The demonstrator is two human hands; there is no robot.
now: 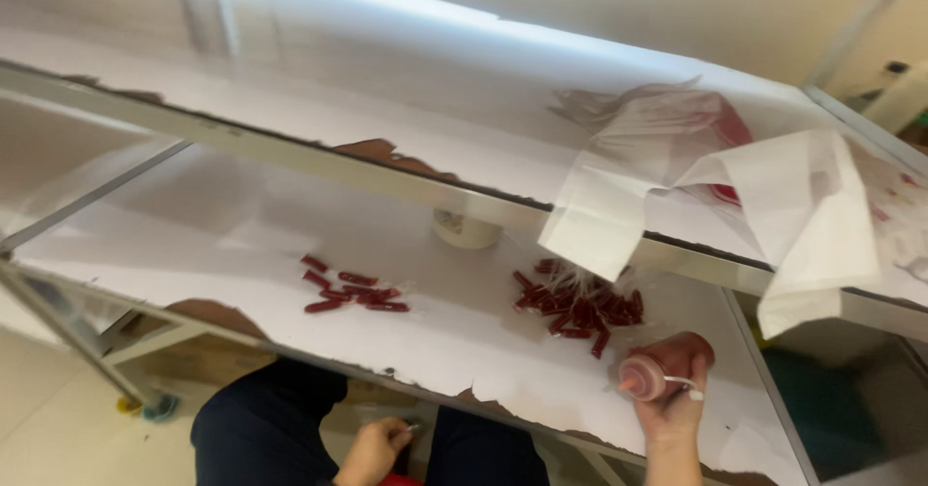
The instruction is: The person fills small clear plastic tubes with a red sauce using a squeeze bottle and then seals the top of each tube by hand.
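While the paper-covered work shelf [290, 244] has a torn front edge, the loose plastic bags [735, 186] on the upper shelf droop over the rail and could slide down onto the work. Two heaps of small red tubes [580, 307] lie unguarded and may roll off. My right hand [677, 380] is clamped around a small pink roll [643, 378]; my left hand [377, 447], low by the lap, pinches something too small to tell.

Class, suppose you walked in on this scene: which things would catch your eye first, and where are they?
Two heaps of small red pieces stand out on the white lower table. On the shelf above, crumpled clear bags hang over the edge at right. The right hand holds a pink roll at the table's near edge; the left hand sits low by the lap.
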